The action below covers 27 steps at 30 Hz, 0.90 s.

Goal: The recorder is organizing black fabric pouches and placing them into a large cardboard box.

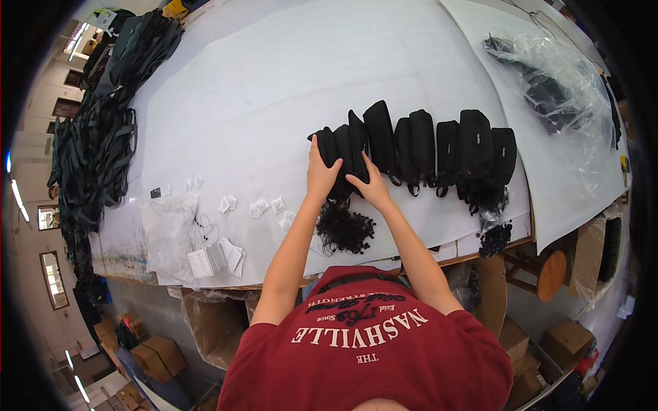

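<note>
Hands at work on a white surface (pixel 274 82): the left hand (pixel 321 175) and right hand (pixel 370 186) press flat, fingers spread, on the leftmost black pouch (pixel 340 154) in a row of pouches (pixel 445 147), above a heap of black cords (pixel 343 227).

Scene is evenly and brightly lit from overhead; ceiling tube lights (pixel 19 198) are seen streaked along the left rim. The white table sheet (pixel 274 89) is rendered bright but not blown out. Shadows are soft and faint. Glare is caught on the clear plastic bag (pixel 548 75) at upper right. Strong fisheye bending is shown at the edges, with a black vignette in the corners. Centre is reasonably sharp; black pouches (pixel 418 147) are crushed dark, with little detail resolved. Rim areas are smeared.
</note>
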Motion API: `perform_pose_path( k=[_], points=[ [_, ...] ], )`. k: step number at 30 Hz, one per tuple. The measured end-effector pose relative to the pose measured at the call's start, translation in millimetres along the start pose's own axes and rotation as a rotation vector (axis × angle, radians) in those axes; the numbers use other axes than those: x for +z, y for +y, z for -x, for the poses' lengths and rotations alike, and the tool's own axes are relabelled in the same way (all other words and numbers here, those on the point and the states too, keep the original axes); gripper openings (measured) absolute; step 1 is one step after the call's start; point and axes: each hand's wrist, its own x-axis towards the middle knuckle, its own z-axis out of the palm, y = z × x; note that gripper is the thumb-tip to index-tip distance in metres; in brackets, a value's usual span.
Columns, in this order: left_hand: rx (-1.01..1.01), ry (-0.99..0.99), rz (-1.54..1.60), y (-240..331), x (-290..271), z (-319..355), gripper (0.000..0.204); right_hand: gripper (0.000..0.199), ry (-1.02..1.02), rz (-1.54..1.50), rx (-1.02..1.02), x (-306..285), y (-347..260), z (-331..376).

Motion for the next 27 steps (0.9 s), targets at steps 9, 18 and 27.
perform_pose_path(
  k=[9,18,27],
  points=[
    [-0.113,0.027,-0.146,-5,-28,-27,0.070,0.070,-0.138,-0.393,0.087,37,-8,-26],
    [0.202,0.164,-0.515,-10,-2,-24,0.068,0.064,-0.034,0.103,-0.011,32,-20,-1],
    [0.129,0.063,-0.629,-5,6,-24,0.056,0.069,-0.260,0.438,0.128,6,-35,-19]
  ],
)
